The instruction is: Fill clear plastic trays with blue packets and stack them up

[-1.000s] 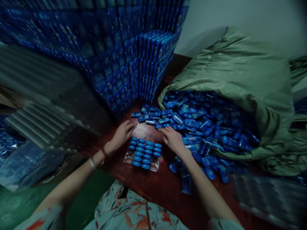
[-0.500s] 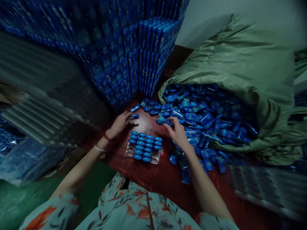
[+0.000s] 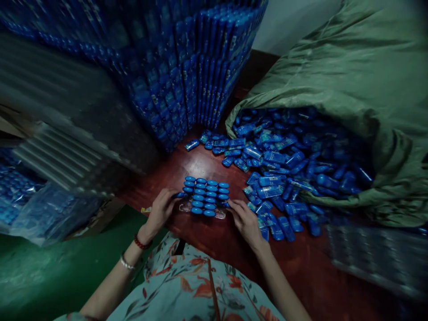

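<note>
A clear plastic tray [image 3: 186, 207] lies on the dark red table, with several blue packets [image 3: 199, 192] standing in rows in it. At the tray's left edge, my left hand [image 3: 163, 206] grips a blue packet [image 3: 179, 195] between its fingers. On the opposite edge my right hand [image 3: 241, 216] pinches another blue packet, which shows only in small part beside the rows. Clear slots of the tray show at its lower left and lower right corners.
A green sack [image 3: 321, 96] spills loose blue packets [image 3: 274, 157] over the right of the red table [image 3: 214, 167]. Tall stacks of blue packets [image 3: 160, 93] rise behind. Stacked clear trays [image 3: 63, 156] stand left; more trays [image 3: 374, 254] lie right.
Both hands have come back from the far side of the tray to its left and right edges, each with a blue packet. The camera view has shifted slightly.
</note>
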Tool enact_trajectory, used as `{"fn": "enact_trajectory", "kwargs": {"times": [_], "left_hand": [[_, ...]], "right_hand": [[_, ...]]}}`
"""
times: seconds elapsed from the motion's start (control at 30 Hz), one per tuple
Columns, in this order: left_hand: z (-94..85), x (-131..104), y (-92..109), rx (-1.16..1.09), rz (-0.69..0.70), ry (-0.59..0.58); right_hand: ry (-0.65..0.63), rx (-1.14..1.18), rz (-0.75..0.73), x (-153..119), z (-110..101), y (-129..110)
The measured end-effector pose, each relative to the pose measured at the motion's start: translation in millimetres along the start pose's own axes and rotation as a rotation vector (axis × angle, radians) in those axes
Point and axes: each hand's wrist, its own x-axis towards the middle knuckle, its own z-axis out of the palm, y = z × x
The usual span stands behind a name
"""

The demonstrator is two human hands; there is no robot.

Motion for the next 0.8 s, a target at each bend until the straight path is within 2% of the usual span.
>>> {"fn": "enact_trajectory", "kwargs": {"times": [0.17,0.33,0.4,0.57,0.67,0.73,0.8], "left_hand": [[4.7,-1,-9,0.160,0.200,-0.195],[-1.5,16,-3,0.265,0.349,-0.409],[-1.4,21,-1,0.266,0.360,-0.443],[3.7,11,-5,0.358,0.366,-0.307],[4.6,8,-12,0.303,0.358,-0.217],[5.4,23,-17,0.199,0.261,-0.134],[8.5,54,-23,0.106,0.123,-0.048]], "right_hand": [[-0.189,-0.282,-0.163,8,-12,-2],[-0.402,-0.510,-0.245,29,-23,-22],[-0.480,-0.562,-0.251,38,-23,-31],[-0.588,-0.619,-0.287,48,-12,-48],[-0.566,-0.623,-0.295,47,-12,-48],[-0.517,-0.597,-0.298,48,-20,-43],[-0.456,-0.570,-0.283,57,-32,-33]]}}
